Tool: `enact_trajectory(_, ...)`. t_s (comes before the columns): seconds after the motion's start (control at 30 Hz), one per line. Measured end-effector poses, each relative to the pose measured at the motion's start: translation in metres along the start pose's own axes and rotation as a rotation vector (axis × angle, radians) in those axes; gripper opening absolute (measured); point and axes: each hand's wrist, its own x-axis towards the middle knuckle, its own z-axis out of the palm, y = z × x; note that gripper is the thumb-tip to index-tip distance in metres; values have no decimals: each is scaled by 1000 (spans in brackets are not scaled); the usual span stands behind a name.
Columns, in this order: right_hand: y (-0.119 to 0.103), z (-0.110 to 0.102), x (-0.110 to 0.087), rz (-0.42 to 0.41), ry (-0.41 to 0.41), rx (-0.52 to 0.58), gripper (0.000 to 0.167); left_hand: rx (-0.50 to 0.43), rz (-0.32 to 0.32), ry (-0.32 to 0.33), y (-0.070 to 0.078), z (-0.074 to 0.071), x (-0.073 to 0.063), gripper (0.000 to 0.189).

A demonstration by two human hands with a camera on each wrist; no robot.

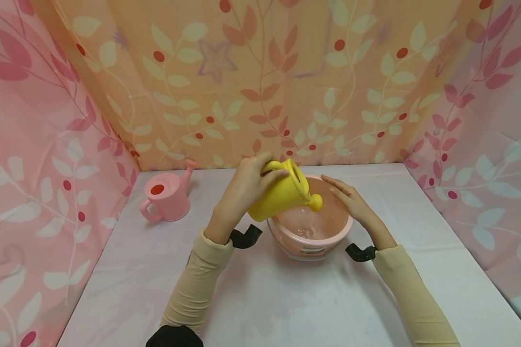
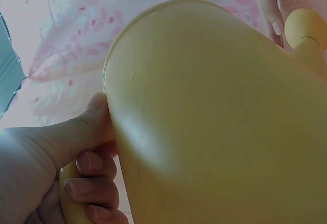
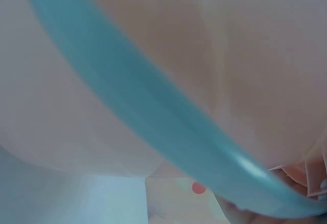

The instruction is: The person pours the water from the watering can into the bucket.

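Note:
My left hand (image 1: 253,180) grips the handle of a yellow watering can (image 1: 278,195), with fingers curled round the handle in the left wrist view. The can is tilted to the right above a pink bowl (image 1: 288,239), its round spout head (image 1: 315,202) over the inside. Bubbles and ripples show in the water (image 1: 306,230) in the bowl. My right hand (image 1: 351,200) rests at the bowl's right rim with its fingers stretched out. In the right wrist view, the rim (image 3: 153,109) crosses close up and partly hides that hand.
A pink watering can (image 1: 168,197) stands upright at the back left of the white table (image 1: 295,299). Patterned cloth (image 1: 260,86) hangs behind the table, with pink cloth panels (image 1: 39,168) on both sides.

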Motion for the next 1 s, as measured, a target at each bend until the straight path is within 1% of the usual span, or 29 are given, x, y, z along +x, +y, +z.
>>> enact_trajectory(0.17,-5,0,-1,11,-4,-2,42,1,-8,-3,0,0,0,24)
enact_trajectory(0.4,-28,3,-6,14,-9,-4,41,-8,-8,0,0,0,0,26)
enact_trajectory(0.47,-32,4,-7,16,-9,-9,41,-9,-8,3,0,0,0,26)
enact_trajectory(1.0,-30,3,-8,9,-16,-9,42,11,-14,-5,1,0,1,26)
